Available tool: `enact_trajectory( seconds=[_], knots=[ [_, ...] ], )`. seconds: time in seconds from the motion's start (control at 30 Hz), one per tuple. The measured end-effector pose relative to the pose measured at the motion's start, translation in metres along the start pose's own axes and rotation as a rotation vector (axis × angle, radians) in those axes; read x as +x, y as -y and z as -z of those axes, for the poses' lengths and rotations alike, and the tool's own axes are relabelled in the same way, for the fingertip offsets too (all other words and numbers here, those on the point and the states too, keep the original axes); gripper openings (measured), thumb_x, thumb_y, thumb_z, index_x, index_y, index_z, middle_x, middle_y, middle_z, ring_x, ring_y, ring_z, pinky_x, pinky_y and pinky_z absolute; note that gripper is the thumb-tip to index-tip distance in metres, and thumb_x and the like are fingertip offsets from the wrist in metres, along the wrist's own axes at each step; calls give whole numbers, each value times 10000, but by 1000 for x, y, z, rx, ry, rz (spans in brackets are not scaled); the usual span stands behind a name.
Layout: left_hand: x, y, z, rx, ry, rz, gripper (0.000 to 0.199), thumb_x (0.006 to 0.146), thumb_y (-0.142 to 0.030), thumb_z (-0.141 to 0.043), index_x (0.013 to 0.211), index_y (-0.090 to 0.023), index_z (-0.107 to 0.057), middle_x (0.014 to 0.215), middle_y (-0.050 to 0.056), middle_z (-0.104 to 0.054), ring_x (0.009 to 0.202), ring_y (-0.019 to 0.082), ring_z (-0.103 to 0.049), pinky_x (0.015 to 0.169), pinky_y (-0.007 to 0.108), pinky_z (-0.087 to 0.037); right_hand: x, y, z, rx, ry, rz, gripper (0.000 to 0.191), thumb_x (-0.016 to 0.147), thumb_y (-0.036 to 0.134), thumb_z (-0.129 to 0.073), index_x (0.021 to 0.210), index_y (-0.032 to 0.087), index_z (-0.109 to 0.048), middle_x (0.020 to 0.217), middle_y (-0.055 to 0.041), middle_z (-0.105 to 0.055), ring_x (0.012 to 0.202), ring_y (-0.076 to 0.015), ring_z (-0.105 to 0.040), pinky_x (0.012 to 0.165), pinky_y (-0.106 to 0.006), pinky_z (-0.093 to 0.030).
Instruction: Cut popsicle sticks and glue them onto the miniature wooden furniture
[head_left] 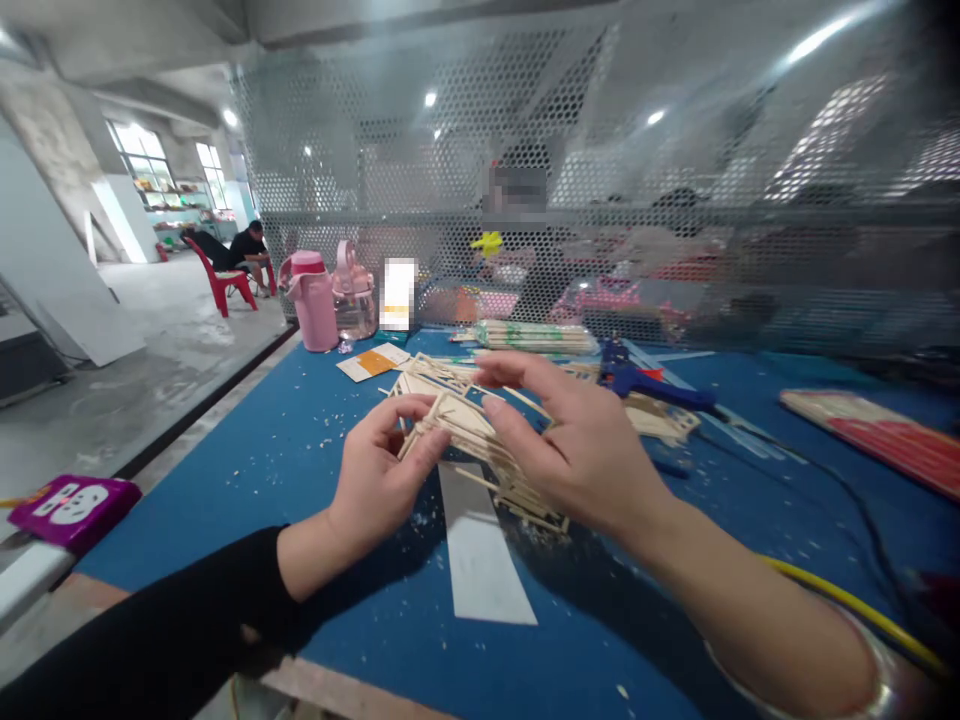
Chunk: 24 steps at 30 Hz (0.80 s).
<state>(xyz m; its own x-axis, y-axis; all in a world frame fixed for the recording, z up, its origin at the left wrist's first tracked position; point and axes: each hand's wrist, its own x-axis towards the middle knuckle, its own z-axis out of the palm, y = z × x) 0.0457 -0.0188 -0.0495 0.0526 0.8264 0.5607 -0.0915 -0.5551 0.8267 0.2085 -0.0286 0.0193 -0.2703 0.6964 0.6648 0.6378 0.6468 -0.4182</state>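
A small frame of thin wooden sticks [469, 420] is raised over the blue table. My left hand [382, 465] grips its left end between thumb and fingers. Over its right side is my right hand [566, 440], thumb and fingers apart, with the thumb close to the frame; whether it touches is hard to tell. More stick pieces [532, 500] show below and behind the hands. Beneath lies a pale flat strip [487, 560].
A blue glue gun [652, 385] with a black cable lies at the right, near a red-and-cream packet [877, 435]. Bundled sticks [532, 337], a pink flask [313, 305] and a clear bottle [354, 300] stand or lie along the back by a perforated screen.
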Motion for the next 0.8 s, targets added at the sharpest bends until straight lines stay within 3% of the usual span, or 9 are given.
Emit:
enact_trajectory(
  seconds=[0.13,0.23,0.4,0.47,0.6,0.8],
  knots=[
    [-9,-9,-7,-60,-4,13,184,823,-314,-637,890,-152,-579,959,68,-638,747,120,-603,623,225,-534,-11,9,5,7,11,-86,264,842,244,-487,1083,174,-569,840,-57,-693,749,-189,-650,656,-310,-498],
    [-16,-12,-9,-75,12,9,215,818,-336,-640,902,-147,-580,927,62,-629,706,114,-597,606,226,-537,-24,14,5,52,-71,-136,351,823,218,-501,1173,195,-516,870,-50,-693,762,-189,-658,547,-273,-479],
    [-21,-14,-7,-23,63,-73,199,810,-310,-651,919,-156,-590,982,81,-645,817,147,-626,655,232,-539,-39,23,3,-5,-248,25,415,782,142,-524,1184,240,-492,1040,-63,-666,949,-205,-641,810,-344,-499],
    [-22,-15,-7,-15,90,-102,184,807,-286,-657,923,-167,-580,989,74,-657,823,140,-635,658,218,-531,-40,25,3,131,-213,-22,463,777,135,-530,1222,236,-448,1017,-56,-655,922,-188,-643,805,-332,-500],
    [-22,-18,-6,-10,114,-103,218,803,-261,-662,968,-181,-544,1011,75,-673,736,116,-644,617,205,-525,-37,27,2,435,-58,-248,464,780,195,-566,1216,219,-411,838,-11,-629,723,-141,-626,655,-275,-505],
    [-22,-21,-4,14,146,-168,105,817,-216,-628,883,-165,-564,993,94,-673,878,162,-652,730,259,-539,-34,30,1,727,-11,-453,492,678,235,-676,1100,225,-425,746,27,-605,634,-118,-601,600,-250,-517]
  ],
)
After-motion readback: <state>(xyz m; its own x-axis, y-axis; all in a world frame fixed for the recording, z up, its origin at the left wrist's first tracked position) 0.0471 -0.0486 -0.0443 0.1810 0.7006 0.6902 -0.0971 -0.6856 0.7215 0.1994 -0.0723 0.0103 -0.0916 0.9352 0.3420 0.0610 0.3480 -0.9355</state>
